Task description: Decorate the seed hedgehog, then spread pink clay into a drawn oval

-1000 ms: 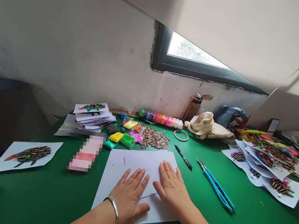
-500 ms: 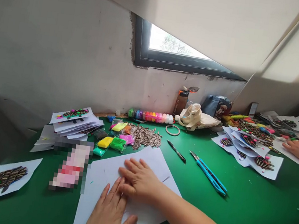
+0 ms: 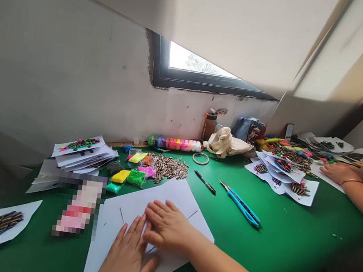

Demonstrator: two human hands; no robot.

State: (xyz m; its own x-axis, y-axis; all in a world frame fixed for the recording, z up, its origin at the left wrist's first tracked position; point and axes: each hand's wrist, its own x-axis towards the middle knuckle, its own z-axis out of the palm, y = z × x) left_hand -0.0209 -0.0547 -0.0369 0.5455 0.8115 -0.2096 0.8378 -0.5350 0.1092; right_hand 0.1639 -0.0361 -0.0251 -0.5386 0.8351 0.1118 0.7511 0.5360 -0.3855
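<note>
1. Head view, position: we are seeing the white sheet (image 3: 182,199) lying on the green worktop (image 3: 287,250), under the left hand (image 3: 130,250) and right hand (image 3: 169,224).
2. Grip: both hands are lying flat and spread wide, pinching nothing; the right fingers are sitting close against the left fingertips.
3. Risk: we are judging that uneven palm pressure could be creasing or skewing the sheet; any forward slide could be scattering the seeds (image 3: 170,169) near its far edge.
4. Risk: the utility knife (image 3: 240,205) is lying to the right, blade exposed; we are noting that a careless rightward arm sweep could be meeting it.
5. Change: versus one second ago, the right hand is lying further left, leaving a dark line (image 3: 193,215) showing.
</note>
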